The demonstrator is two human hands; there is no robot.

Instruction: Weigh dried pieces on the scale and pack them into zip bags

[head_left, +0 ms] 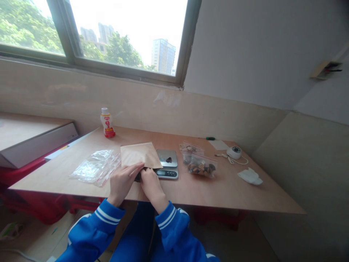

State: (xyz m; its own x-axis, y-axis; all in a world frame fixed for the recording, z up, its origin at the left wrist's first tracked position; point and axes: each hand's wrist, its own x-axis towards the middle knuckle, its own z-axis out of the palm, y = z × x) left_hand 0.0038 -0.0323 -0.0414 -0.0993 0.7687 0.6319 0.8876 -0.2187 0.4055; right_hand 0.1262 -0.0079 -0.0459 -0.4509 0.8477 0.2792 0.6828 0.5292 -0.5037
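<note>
Light wooden tabletop (196, 193), tan kraft-paper pouch (139, 154) overlapping the edge of a steel-topped digital scale (163, 156), apparently gripped to steady it there, left hand (124, 182) and right hand (152, 183) with fingers (143, 171) closed together on its near edge, small dark piece (168, 160) on the scale's platform.

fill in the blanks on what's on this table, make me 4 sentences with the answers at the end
The left hand and right hand both hold a ____ pouch.
A dark piece lies on the metal ____ of the digital scale.
A crumpled clear plastic bag lies to the ____ of the hands.
The small plastic bottle with a red base stands ____ on the table.

Missing words: kraft paper; platform; left; upright
</note>
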